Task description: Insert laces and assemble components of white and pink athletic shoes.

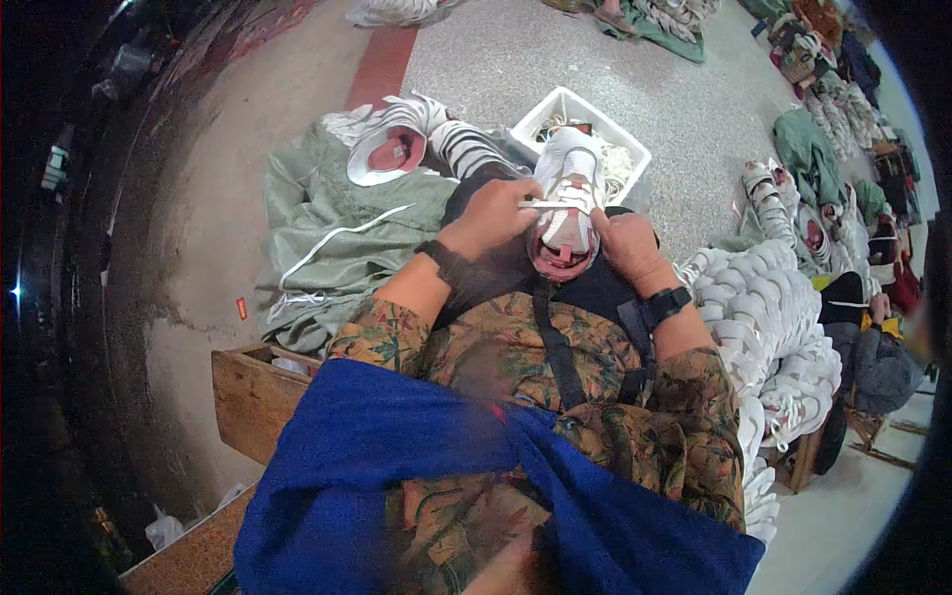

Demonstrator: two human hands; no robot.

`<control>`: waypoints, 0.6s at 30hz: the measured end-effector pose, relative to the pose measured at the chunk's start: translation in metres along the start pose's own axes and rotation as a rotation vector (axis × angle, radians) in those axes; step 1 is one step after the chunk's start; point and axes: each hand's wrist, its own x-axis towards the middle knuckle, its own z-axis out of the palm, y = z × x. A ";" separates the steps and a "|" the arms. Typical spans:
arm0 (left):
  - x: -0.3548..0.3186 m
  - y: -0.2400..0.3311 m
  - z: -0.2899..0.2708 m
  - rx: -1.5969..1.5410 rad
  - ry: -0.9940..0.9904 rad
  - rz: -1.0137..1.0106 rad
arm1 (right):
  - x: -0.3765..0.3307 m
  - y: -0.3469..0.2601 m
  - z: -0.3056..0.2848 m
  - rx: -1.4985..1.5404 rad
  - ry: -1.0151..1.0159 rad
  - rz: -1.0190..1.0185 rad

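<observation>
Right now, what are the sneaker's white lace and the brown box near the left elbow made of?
White lace: probably woven fabric, matte, since it looks flat and ribbon-like.
Brown box: looks like wood, dull and worn, with streaky, plank-like sides.

The left hand (496,218) covers one end of the flat white lace (555,205); what the right hand's (632,248) fingers grip behind the white-and-pink sneaker (570,178) cannot be told. That sneaker hides part of the white rectangular plastic box (610,126), whose small contents blur together. The lower edge crops the dark blue cloth (397,426); a blurred smear veils the brown leaf-patterned garment (486,367).
</observation>
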 end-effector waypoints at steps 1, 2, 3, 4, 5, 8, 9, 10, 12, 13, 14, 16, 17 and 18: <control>-0.004 -0.006 -0.003 -0.057 0.027 0.015 | -0.006 0.000 0.002 0.000 0.001 0.004; -0.009 -0.012 -0.007 -0.113 0.053 0.030 | -0.011 0.000 0.004 0.059 0.059 0.024; -0.014 -0.020 -0.013 -0.237 0.041 0.051 | -0.017 0.001 0.005 0.118 0.117 0.041; -0.020 -0.028 -0.022 -0.219 0.056 0.040 | -0.026 0.005 0.003 0.116 0.119 0.044; -0.027 -0.037 -0.033 -0.201 0.071 0.029 | -0.039 0.011 0.001 0.157 0.156 0.101; -0.061 -0.080 -0.085 -0.115 0.094 -0.116 | -0.077 0.039 -0.014 0.183 0.236 0.267; -0.075 -0.093 -0.105 -0.055 0.116 -0.189 | -0.099 0.058 -0.008 0.169 0.231 0.362; -0.090 -0.114 -0.122 -0.035 0.138 -0.204 | -0.126 0.080 -0.004 0.151 0.225 0.459; -0.125 -0.145 -0.152 0.002 0.187 -0.274 | -0.171 0.108 -0.007 0.338 0.376 0.609; -0.139 -0.153 -0.161 0.015 0.205 -0.313 | -0.204 0.131 -0.005 0.240 0.382 0.639; -0.150 -0.161 -0.171 0.062 0.185 -0.400 | -0.234 0.149 -0.002 0.144 0.385 0.665; -0.194 -0.179 -0.188 0.125 0.195 -0.544 | -0.266 0.159 -0.013 0.381 0.311 0.861; -0.207 -0.192 -0.189 0.121 0.199 -0.567 | -0.302 0.173 -0.010 0.299 0.337 0.828; -0.214 -0.202 -0.187 0.114 0.189 -0.556 | -0.334 0.183 -0.006 0.215 0.359 0.795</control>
